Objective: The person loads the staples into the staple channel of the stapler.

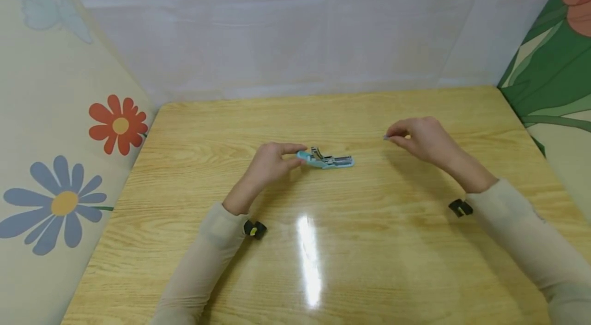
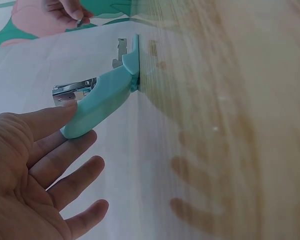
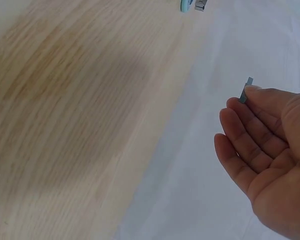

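Observation:
A turquoise stapler [image 1: 318, 162] lies opened out near the middle of the table, its metal magazine parts exposed. My left hand [image 1: 270, 163] pinches one end of the stapler [image 2: 102, 100] between thumb and fingers, and that end is tilted up off the wood. In the left wrist view, the other fingers of the left hand [image 2: 50, 170] spread loosely below it. To the right, above the table, my right hand [image 1: 425, 140] pinches a small grey strip of staples [image 3: 246, 90] between thumb and index finger. The remaining fingers of the right hand [image 3: 270, 135] are loosely bent.
The wood-grain table [image 1: 369, 263] has a white cloth wall [image 1: 277, 48] behind it. Flower-painted panels [image 1: 55, 125] stand at the left and right sides. Each sleeve carries a dark wrist device [image 1: 255, 229].

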Demonstrator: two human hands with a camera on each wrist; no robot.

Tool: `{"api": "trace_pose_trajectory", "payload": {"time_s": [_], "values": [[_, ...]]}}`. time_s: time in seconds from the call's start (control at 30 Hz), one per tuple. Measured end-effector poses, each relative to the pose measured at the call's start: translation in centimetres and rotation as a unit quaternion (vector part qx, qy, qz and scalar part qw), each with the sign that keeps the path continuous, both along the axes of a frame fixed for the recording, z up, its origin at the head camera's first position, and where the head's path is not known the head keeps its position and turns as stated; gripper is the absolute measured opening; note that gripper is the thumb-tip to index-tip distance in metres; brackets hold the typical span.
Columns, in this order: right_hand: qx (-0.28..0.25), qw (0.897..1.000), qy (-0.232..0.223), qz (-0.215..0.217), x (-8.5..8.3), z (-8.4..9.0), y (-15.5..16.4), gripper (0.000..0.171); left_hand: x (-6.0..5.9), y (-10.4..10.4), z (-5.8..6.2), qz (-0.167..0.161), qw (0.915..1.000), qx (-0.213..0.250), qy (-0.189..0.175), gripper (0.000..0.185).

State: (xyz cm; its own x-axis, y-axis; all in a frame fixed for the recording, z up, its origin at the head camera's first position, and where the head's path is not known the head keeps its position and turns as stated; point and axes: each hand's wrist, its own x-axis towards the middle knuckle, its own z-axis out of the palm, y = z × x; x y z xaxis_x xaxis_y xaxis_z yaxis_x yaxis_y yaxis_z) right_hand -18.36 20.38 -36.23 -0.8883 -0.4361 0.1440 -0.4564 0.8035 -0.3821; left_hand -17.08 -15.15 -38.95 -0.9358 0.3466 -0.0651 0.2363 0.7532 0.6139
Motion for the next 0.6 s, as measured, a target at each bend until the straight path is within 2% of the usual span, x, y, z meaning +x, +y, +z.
{"api": "trace_pose_trajectory", "payload": {"time_s": [0.37,0.6], "values": [[-0.007,1.000,0.009,0.018,-0.1,0.1,-1.0,0.015,0.0,0.0,-0.4,0.000,1.0000,0.004,-0.006,0.036],[-0.015,0.999,0.002,0.034,-0.3,0.3,-2.2,0.016,-0.1,0.2,-0.3,-0.003,0.9999,0.007,0.008,0.035]]}}
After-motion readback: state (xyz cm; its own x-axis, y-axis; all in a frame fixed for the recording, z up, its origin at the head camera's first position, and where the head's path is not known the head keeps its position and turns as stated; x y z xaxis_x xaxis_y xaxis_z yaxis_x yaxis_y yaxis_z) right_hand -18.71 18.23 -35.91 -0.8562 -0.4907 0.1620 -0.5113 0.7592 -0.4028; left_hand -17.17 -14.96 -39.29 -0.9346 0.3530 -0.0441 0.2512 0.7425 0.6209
